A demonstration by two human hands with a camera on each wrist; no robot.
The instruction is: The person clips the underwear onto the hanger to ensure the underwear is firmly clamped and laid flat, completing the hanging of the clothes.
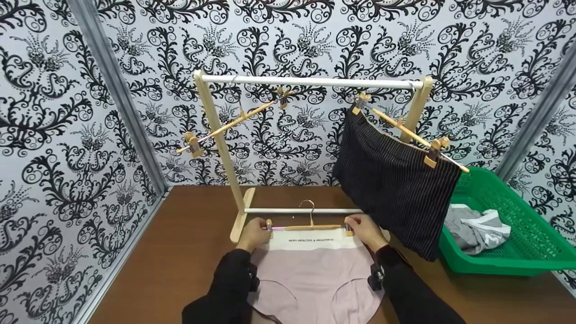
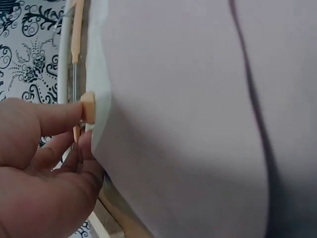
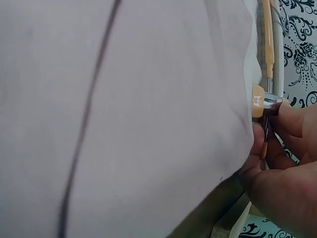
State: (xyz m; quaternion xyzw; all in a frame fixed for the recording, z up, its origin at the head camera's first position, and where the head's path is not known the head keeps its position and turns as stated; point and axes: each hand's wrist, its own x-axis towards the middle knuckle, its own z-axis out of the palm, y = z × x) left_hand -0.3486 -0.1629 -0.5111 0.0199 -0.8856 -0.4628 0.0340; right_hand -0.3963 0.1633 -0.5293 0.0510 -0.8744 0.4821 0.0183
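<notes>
Pale pink briefs [image 1: 310,265] with a cream, lettered waistband hang spread out from a wooden clip hanger [image 1: 325,227], whose metal hook points up. My left hand [image 1: 254,232] pinches the clip [image 2: 88,107] at the hanger's left end, right at the waistband's corner. At the other end, thumb and fingers of my right hand [image 1: 365,229] pinch the second clip [image 3: 257,101], its wooden jaw lying against the cream edge. In both wrist views the pink cloth fills most of the picture.
A wooden rack [image 1: 229,166] with a white top rail [image 1: 310,81] stands behind my hands. On its left hangs a bare clip hanger [image 1: 243,118]; on its right, dark striped shorts [image 1: 391,180] hang from another. A green basket [image 1: 504,265] at the right holds grey-and-white cloth [image 1: 477,229].
</notes>
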